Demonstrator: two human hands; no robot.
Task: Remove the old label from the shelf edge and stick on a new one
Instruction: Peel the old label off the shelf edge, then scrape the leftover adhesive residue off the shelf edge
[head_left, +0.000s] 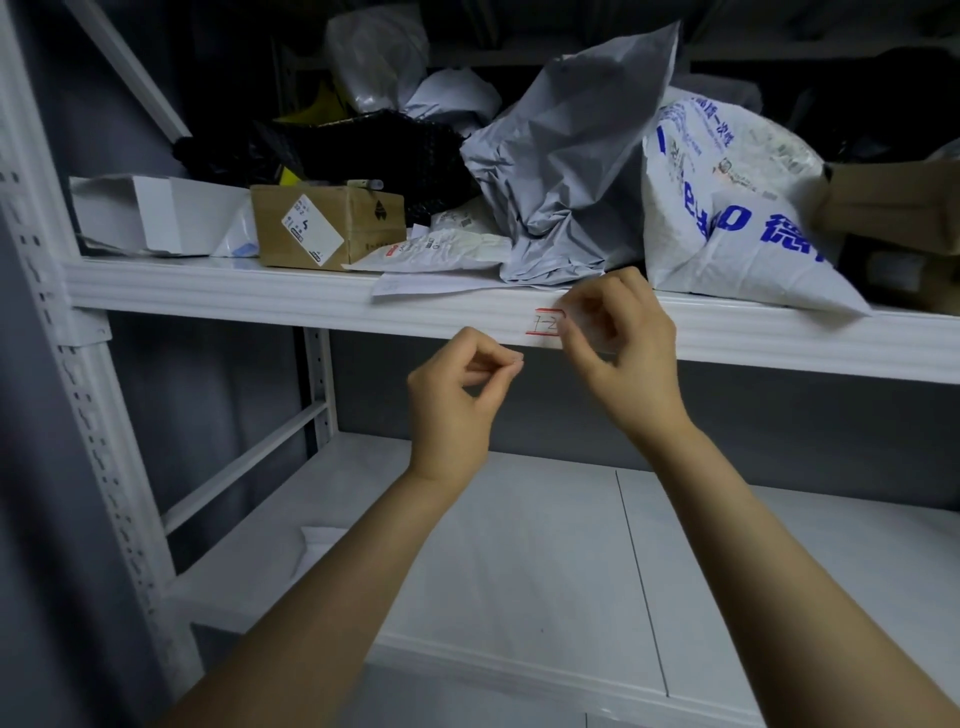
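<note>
A small white label (544, 323) with red lines and handwritten characters is stuck on the front edge of the white shelf (260, 296). My right hand (618, 332) is at the label's right end, blurred, with curled fingers and thumb pinching that end and covering part of it. My left hand (457, 389) hovers just below and left of the label, apart from the shelf. Its fingertips are pressed against the thumb, and I see nothing between them.
The shelf above the label is crowded: a cardboard box (327, 226), a white open box (150, 215), a grey mailer bag (571, 171), a white printed bag (737, 208), loose papers (441, 254). A white lower shelf (519, 545) lies beneath my arms. A perforated upright (78, 389) stands at the left.
</note>
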